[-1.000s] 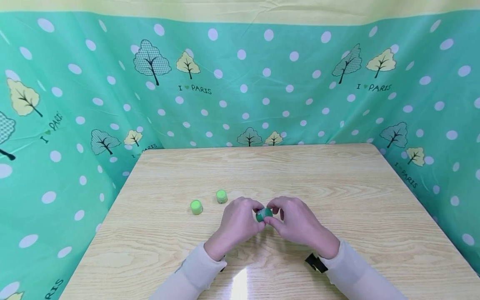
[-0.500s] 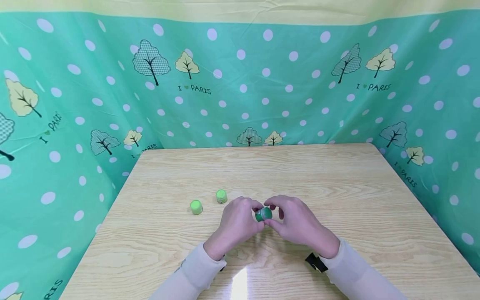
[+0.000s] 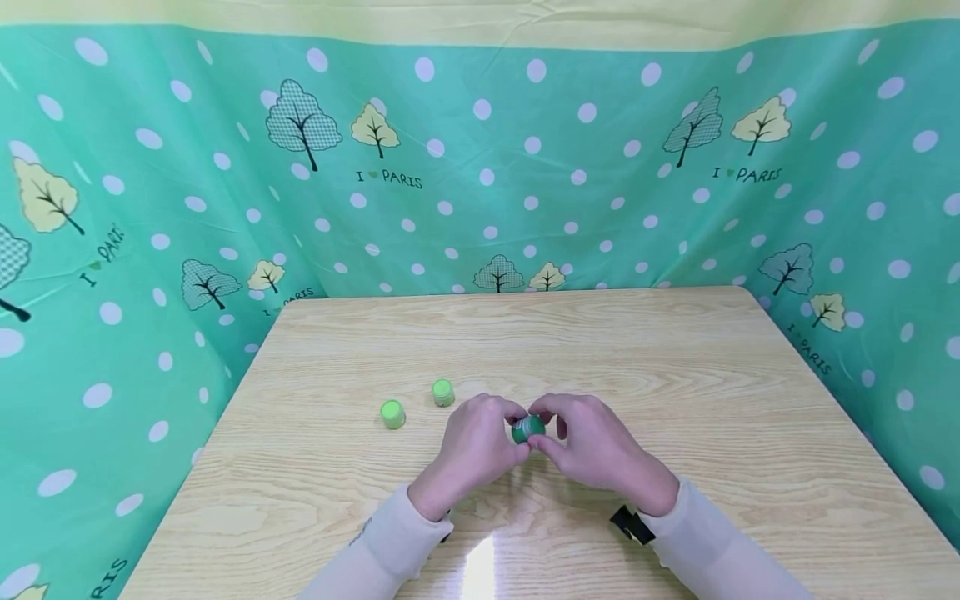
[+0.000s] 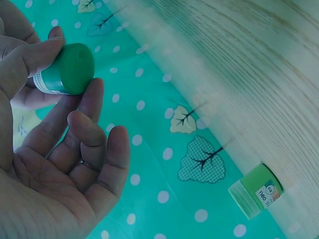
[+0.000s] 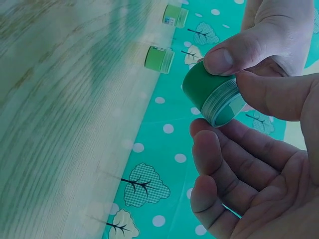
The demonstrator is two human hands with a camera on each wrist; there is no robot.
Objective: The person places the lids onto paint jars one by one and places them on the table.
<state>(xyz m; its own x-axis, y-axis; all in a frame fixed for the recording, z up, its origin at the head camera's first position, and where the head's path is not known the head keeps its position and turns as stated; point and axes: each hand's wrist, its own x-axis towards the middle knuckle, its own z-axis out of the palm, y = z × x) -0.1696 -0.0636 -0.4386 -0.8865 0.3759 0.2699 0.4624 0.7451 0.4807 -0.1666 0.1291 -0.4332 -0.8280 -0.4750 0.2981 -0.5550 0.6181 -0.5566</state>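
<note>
Both hands meet at one small dark green jar, raised above the table and tilted on its side. My left hand pinches its green body, the thumb pressing on the side in the right wrist view. My right hand has its thumb and fingertips around the clear ridged lid, which looks seated on the jar. In the left wrist view the jar's rounded green base faces outward. The other fingers of my left hand curl loosely below it.
Two light green jars, a nearer one and a farther one, stand upright on the wooden table, left of the hands. A green dotted cloth with tree prints hangs around the table's back and sides.
My right fingertips have shifted slightly around the jar's lid, opening a little at half a second ago and closing back. The left hand and the light green jars have stayed in place.
</note>
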